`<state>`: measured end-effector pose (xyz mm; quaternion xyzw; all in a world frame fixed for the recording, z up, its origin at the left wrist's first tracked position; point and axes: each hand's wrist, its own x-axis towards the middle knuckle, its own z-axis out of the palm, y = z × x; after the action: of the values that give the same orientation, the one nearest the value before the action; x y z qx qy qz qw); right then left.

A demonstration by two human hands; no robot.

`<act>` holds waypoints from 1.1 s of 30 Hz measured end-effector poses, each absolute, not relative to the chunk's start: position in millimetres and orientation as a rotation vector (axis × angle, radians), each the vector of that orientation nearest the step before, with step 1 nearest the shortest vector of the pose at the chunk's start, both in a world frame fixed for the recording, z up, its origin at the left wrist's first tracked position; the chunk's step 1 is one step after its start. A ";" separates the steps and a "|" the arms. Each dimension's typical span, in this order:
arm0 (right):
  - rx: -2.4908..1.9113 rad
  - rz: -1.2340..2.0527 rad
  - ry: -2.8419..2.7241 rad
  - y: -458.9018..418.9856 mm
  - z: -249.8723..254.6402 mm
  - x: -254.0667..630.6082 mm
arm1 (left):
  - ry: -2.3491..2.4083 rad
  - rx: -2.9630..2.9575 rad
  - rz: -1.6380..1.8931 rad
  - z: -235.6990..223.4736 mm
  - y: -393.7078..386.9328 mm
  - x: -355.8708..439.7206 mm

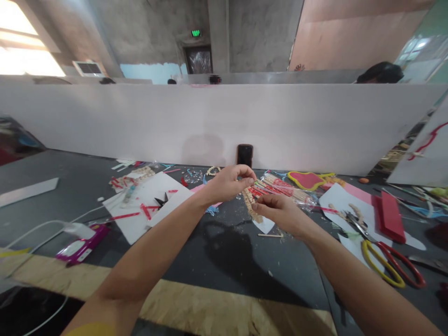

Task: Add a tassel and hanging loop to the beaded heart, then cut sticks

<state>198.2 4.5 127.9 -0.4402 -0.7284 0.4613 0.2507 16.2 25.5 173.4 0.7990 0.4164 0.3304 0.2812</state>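
left hand [234,181], right hand [280,212] curled, cannot tell if holding, green sign [196,33] illegible

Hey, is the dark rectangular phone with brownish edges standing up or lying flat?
Standing up: the phone shows tall before the long white partition, its dark face turned toward you.

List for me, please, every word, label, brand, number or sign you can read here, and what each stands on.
No text is legible.
Green lit sign above the dark door: characters too small and blurred to read.
Phone: no lettering that I can make out.
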 end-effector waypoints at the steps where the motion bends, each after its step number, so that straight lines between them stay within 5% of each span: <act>1: -1.200 1.248 -1.982 3.8 129.0 196.9 | 1.092 2.125 0.909 172.2 25.8 16.9; 24: -1.019 0.593 -2.070 43.3 175.8 199.5 | 0.929 2.313 1.141 202.1 43.2 12.8; 33: -1.056 0.699 -1.999 54.4 174.2 192.7 | 0.939 2.174 1.294 185.7 59.8 17.0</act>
<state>192.7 54.4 174.2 -0.4131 -0.7820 0.2734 0.3781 17.0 59.8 185.7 0.7859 0.3396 0.4678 0.2196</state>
